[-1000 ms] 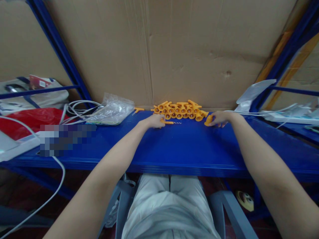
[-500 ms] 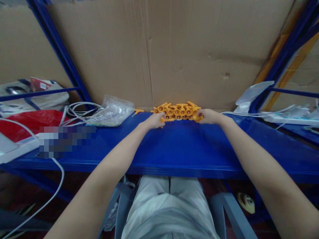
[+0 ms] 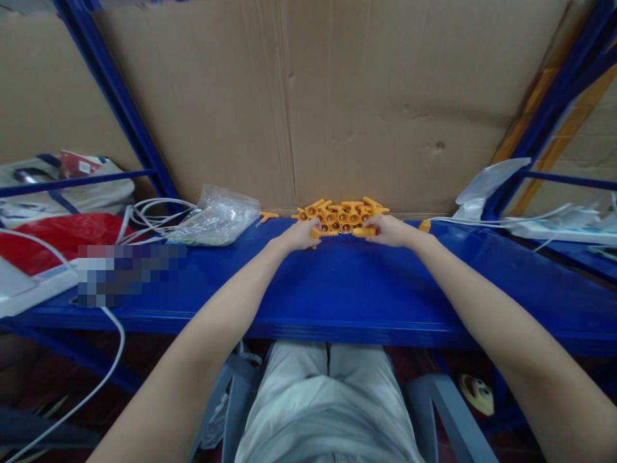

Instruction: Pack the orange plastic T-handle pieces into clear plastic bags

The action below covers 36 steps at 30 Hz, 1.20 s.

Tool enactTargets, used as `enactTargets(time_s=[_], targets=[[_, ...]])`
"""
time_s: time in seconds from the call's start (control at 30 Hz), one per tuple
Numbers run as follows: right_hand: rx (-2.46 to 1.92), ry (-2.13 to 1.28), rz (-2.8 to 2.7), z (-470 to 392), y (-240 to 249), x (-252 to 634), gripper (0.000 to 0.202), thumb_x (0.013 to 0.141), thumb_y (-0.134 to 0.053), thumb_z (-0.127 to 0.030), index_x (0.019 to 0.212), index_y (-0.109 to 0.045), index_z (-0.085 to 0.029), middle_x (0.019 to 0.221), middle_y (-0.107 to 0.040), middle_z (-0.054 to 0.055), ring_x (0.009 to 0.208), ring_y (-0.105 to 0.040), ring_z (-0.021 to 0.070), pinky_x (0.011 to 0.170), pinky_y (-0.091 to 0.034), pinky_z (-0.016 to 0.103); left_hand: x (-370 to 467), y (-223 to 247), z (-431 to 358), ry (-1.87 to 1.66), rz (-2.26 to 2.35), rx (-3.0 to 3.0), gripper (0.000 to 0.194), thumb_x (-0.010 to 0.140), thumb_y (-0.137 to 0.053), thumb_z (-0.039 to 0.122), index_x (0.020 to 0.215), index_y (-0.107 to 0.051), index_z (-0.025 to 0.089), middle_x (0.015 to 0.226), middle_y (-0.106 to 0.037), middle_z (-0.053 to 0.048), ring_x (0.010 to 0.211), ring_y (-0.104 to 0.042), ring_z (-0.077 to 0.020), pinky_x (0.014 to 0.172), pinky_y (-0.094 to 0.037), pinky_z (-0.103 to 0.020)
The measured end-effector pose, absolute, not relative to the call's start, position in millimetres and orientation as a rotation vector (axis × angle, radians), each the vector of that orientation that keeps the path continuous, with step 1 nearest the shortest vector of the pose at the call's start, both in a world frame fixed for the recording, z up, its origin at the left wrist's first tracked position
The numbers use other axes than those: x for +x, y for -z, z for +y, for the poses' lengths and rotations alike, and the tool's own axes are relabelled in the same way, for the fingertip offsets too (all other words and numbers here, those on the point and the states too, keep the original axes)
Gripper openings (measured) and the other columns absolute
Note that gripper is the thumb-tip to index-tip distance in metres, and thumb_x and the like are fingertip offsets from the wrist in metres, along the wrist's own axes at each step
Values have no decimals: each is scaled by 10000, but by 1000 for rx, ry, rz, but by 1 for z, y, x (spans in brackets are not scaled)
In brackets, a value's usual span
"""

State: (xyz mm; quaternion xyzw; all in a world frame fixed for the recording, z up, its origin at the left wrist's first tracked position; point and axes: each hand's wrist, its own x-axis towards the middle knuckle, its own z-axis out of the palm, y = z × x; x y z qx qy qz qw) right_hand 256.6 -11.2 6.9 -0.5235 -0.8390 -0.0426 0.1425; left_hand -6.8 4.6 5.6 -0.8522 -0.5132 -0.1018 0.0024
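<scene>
Canvas bag (image 3: 96,186): one, far left, behind one red bag (image 3: 62,239).
Clear plastic bag (image 3: 219,215): one, lying crumpled on the desk (image 3: 357,289), with loops of white cable (image 3: 161,202) just beside it.
Lone T-handled piece (image 3: 268,215): one, yellow, near the back edge of the desk, a thin wire spiral at its lower end.
Left hand (image 3: 303,235): fingers closed round the handle end of one yellow corkscrew piece (image 3: 330,233), which lies sideways over the desk, just in front of the stack.
Corkscrew piece: I'd judge it light and stiff, likely plastic; the ridged stem should grip well, while the wire could bend, so the handle is the place to hold.
Yellow stack (image 3: 343,217): one low pile against the cardboard (image 3: 385,103), open round ends facing out; roughly a dozen show, but the hands cover some, so I can't settle the count.
Right hand (image 3: 389,230): fingertips pinched on one smooth yellow sleeve (image 3: 362,232), pointing at the wire; I can't tell whether they touch.
Yellow sleeve: probably light, rigid, slightly slippery; best taken by its outer sides.
Small yellow piece (image 3: 425,226): one, just behind the right wrist, partly hidden.
</scene>
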Motion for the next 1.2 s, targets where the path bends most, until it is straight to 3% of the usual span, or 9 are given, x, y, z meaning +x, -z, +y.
enactTargets(time_s=[0.3,0.73,0.83,1.0,1.2], targets=[[-1229,170,-2390,-1,6,254,313,813,-666,-222,1121,-712,-190,1100,-696,120,1040,-630,283,903,-498,418,-3,2,8,483,-1576,-2733,385,812,-634,270,1180,-564,182,939,-692,-50,861,-661,-201,769,-478,-271],[-1107,119,-2328,2,9,251,291,802,-667,-213,1086,-711,-170,1079,-657,132,992,-631,284,936,-498,499,1,10,9,601,-1519,-2686,363,811,-650,266,1153,-569,177,965,-695,-80,865,-663,-235,777,-490,-323],[-1135,-38,-2286,4,8,256,346,762,-728,-233,1103,-686,-188,1136,-655,128,998,-638,278,928,-511,511,1,8,8,573,-1525,-2675,369,814,-648,273,1160,-569,175,1009,-696,-94,888,-665,-242,792,-495,-331],[-1148,-519,-2144,3,6,265,418,751,-748,-280,1145,-632,-202,1233,-611,129,1022,-651,237,913,-534,433,1,8,7,540,-1521,-2667,364,828,-635,275,1173,-564,185,1024,-701,-87,923,-670,-238,809,-498,-320],[-1214,-861,-1913,-7,5,255,280,813,-716,-372,975,-615,-167,861,-674,82,763,-695,190,763,-540,340,1,6,3,495,-1510,-2604,363,829,-622,265,1179,-568,183,1074,-704,-107,1000,-671,-265,856,-492,-330]])
